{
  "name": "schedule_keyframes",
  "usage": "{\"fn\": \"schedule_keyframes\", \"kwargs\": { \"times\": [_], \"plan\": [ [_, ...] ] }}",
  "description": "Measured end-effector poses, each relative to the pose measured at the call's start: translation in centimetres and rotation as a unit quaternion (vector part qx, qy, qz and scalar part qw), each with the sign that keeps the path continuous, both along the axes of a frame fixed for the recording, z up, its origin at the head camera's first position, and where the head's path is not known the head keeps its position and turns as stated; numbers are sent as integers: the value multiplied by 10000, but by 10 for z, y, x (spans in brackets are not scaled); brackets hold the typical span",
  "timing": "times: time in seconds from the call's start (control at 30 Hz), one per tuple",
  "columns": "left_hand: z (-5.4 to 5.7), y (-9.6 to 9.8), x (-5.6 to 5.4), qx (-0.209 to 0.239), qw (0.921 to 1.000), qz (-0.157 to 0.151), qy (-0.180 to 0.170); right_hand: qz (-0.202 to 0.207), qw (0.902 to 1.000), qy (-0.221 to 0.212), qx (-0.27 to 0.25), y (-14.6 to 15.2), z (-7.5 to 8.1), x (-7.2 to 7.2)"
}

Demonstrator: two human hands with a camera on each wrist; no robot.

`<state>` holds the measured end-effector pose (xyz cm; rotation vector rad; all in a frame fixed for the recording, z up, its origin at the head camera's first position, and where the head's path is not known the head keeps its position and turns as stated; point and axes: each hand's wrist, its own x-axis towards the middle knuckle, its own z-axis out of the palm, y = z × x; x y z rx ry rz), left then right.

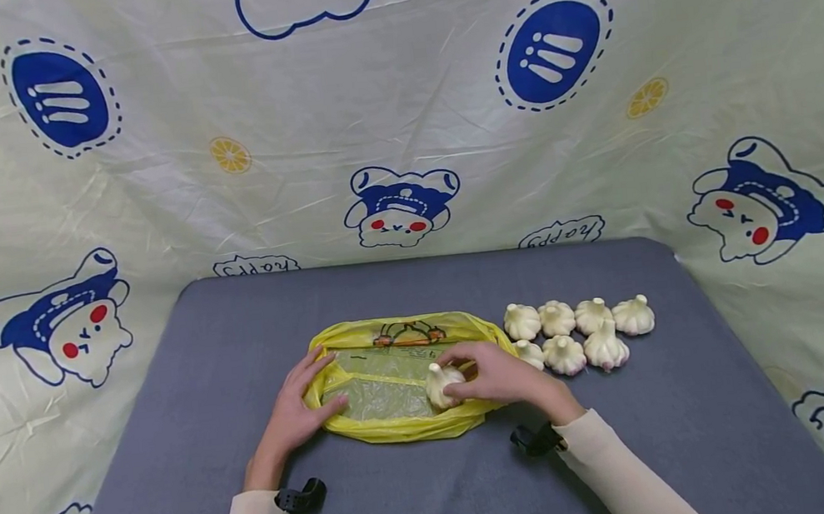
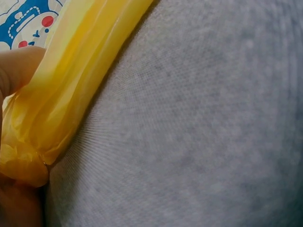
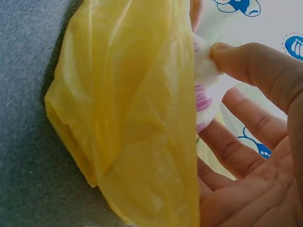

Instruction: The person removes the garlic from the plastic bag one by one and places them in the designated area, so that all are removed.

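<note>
A yellow plastic bag lies with its wide mouth facing up, its pale inside showing. At its left end, my left hand holds the rim, thumb and fingertips reaching over the edge. My right hand pinches a garlic bulb between thumb and fingers, over the right part of the mouth. In the right wrist view, the bag's side hides part of that purple-streaked bulb. Yellow folds of the bag lie against the thumb in the left wrist view.
Several more garlic bulbs sit in two rows right of the bag, the nearest one partly behind the right hand. A grey-blue cloth covers the table. Behind and beside it hangs a pale printed curtain.
</note>
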<state>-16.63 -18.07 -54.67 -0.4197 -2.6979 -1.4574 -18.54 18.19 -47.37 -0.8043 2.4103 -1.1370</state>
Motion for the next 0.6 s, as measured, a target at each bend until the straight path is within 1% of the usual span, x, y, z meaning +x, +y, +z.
{"fn": "schedule_keyframes", "kwargs": {
  "times": [0.13, 0.23, 0.33, 0.4, 0.6],
  "plan": [
    [-1, 0, 0, -21, 10000, 6, -1, -100, 9999, 60, -117, 1, 3, 2],
    [0, 0, 0, -47, 10000, 17, 7, -256, 9993, 163, -215, 1, 5, 4],
    [0, 0, 0, -54, 10000, 18, -1, -420, 9980, 218, -426, 1, 6, 6],
    [1, 0, 0, -29, 10000, 12, -14, -555, 9964, 243, -585, 2, 7, 8],
    [0, 0, 0, 18, 10000, 1, 25, -1069, 9888, 119, -1034, 4, 10, 15]
  ]
}}
